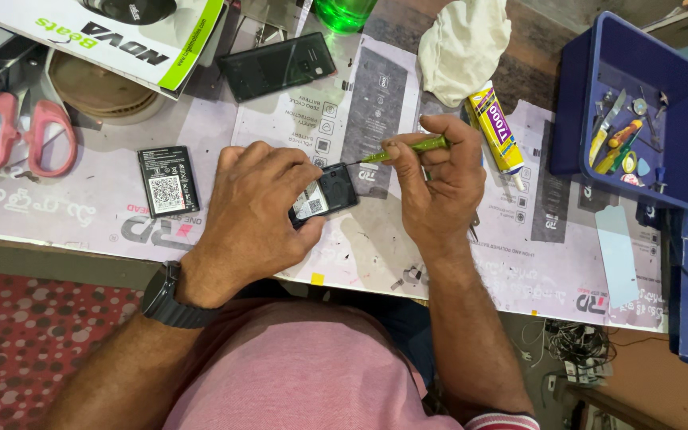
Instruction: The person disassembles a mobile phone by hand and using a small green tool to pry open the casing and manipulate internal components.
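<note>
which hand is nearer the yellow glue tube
Right. The right hand, holding a green screwdriver, sits just beside the glue tube; the left hand is farther off, gripping the small phone.

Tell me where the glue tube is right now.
The glue tube lies on the table just right of the right hand, between the white cloth and blue tray.

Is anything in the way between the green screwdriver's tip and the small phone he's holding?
Nothing visible. The left hand grips the small black phone from its left side, and the right hand points the green screwdriver at its upper right corner. The tip is at or very near that corner, with only bare table covering around it.
</note>
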